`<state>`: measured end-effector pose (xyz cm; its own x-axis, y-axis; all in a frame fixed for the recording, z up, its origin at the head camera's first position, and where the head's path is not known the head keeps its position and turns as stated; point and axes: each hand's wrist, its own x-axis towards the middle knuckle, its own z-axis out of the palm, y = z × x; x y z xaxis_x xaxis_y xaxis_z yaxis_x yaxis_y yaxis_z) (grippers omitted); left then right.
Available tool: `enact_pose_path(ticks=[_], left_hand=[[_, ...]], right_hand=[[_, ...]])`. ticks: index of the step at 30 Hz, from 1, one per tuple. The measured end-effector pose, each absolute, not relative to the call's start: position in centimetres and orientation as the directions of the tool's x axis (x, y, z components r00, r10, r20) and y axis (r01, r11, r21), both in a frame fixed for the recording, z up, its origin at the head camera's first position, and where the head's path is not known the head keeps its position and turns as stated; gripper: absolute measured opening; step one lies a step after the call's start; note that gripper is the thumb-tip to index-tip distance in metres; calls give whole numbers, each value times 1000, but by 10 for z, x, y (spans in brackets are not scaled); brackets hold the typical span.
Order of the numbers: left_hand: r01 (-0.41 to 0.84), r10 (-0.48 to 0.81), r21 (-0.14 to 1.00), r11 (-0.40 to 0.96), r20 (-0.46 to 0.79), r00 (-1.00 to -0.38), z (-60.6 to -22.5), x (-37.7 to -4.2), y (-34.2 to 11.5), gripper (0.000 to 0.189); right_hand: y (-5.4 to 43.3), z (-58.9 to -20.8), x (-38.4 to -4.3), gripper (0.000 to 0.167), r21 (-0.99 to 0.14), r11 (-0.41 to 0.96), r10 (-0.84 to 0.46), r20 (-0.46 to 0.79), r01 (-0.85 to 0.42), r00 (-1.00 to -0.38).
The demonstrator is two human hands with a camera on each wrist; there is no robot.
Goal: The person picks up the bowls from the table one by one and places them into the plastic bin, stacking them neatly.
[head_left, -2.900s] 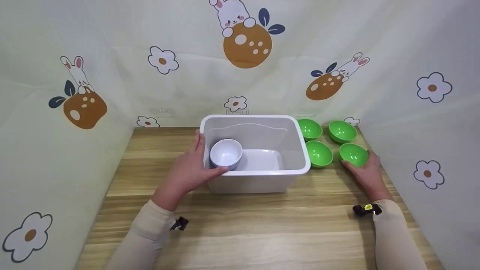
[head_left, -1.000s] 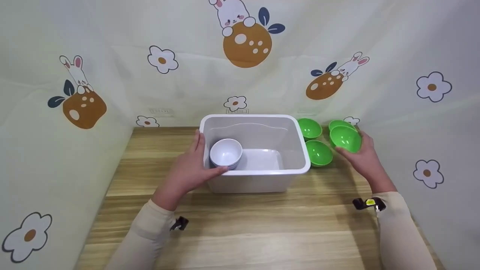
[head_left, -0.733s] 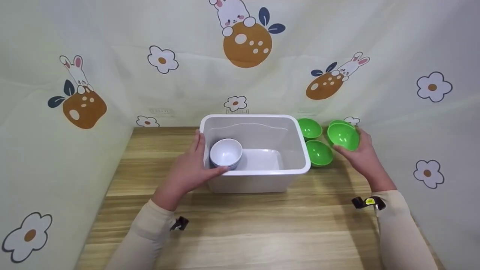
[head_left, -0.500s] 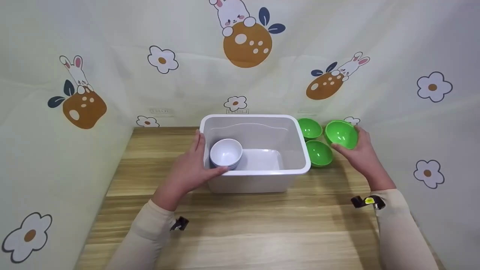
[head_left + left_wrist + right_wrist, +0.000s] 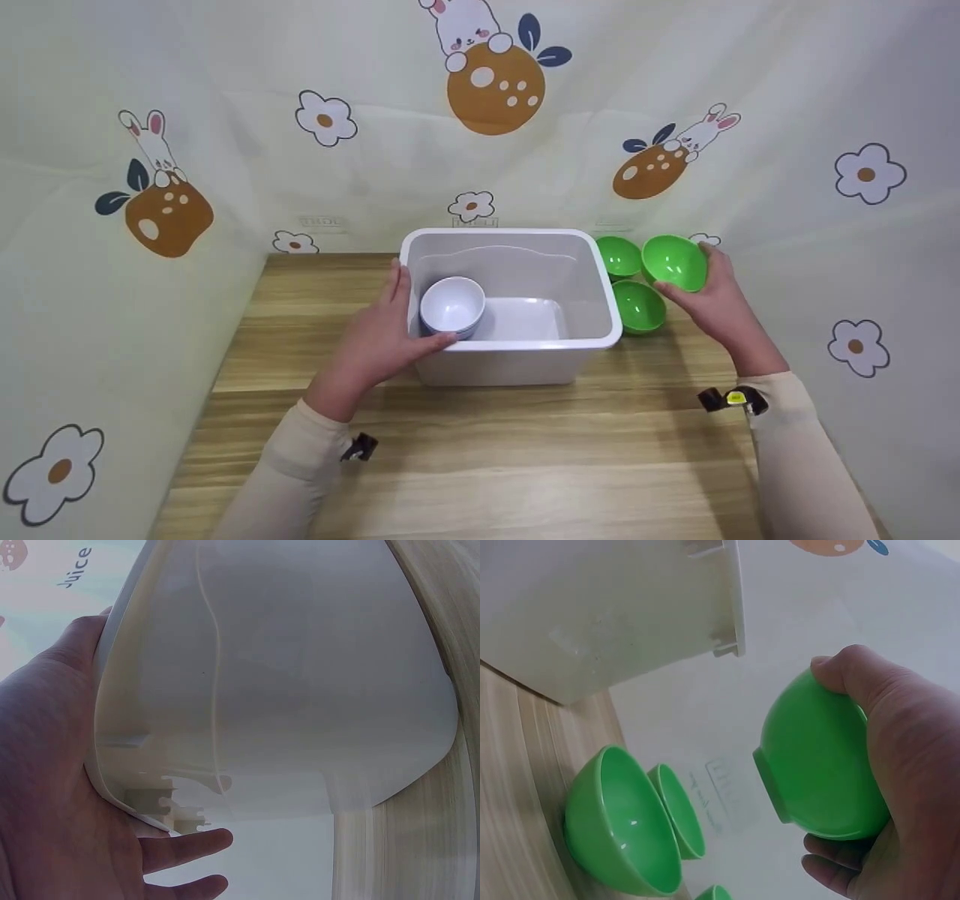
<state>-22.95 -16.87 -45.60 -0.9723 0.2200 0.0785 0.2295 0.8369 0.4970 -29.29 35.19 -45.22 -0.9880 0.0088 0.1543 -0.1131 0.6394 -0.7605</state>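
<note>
I see right hand [image 5: 709, 300] gripping green bowl [image 5: 675, 261] off the table [image 5: 570, 457], near other bowls [image 5: 639, 309]; left hand [image 5: 379, 341] spread against bin [image 5: 499, 367].

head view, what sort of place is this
Probably a small recording booth: rabbit-and-flower printed sheeting encloses the wood-grain tabletop on three sides, and black wrist cameras are worn.

Downward head view — close wrist views share tub [image 5: 499, 366].
</note>
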Motion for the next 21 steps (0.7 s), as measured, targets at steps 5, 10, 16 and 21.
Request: enact_pose_path(ticks=[5, 10, 16, 21], left_hand=[[229, 218, 504, 833, 82, -973, -455, -229, -168, 138], [223, 215, 512, 829, 76, -974, -456, -230, -168, 138], [214, 204, 524, 824, 77, -976, -459, -231, -168, 138], [213, 206, 522, 826, 73, -976, -459, -231, -168, 138]], right_hand=[[347, -445, -293, 120, -759, 640, -2, 155, -120, -988], [342, -440, -295, 118, -753, 640, -13, 190, -155, -982], [337, -434, -297, 119, -745, 639, -32, 225, -193, -974], [331, -428, -297, 121, -746, 640, -36, 209, -183, -977]])
